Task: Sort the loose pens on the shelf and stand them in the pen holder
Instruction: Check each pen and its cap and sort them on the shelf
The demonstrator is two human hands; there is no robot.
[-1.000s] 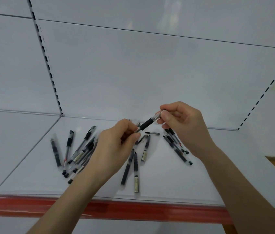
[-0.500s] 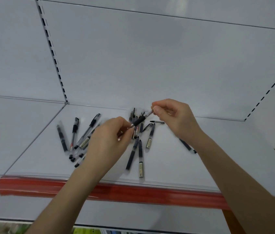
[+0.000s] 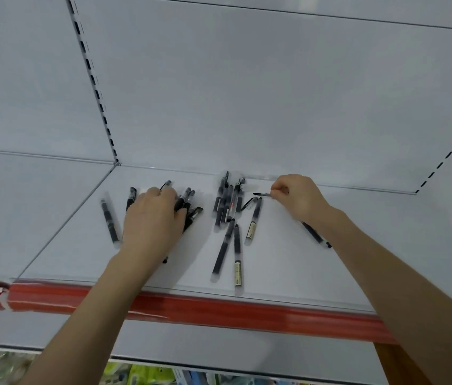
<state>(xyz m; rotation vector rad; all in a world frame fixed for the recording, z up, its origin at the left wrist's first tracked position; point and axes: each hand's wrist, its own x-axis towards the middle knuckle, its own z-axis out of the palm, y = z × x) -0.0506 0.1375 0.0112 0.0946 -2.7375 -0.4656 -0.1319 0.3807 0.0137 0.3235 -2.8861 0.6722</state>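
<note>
Now parted, left hand (image 3: pixel 150 220) covers loose pens (image 3: pixel 188 200) (fingers' grip unclear); right hand (image 3: pixel 298 200) pinches a thin pen (image 3: pixel 261 194), so sorting resumes.

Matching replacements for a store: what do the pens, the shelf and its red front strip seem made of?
The pens: plastic, frosted see-through barrels over dark cores. The shelf: probably painted sheet metal, flat pale-grey, slotted uprights behind. The red strip: likely glossy plastic, showing streaky highlights and a break near its left end.
</note>
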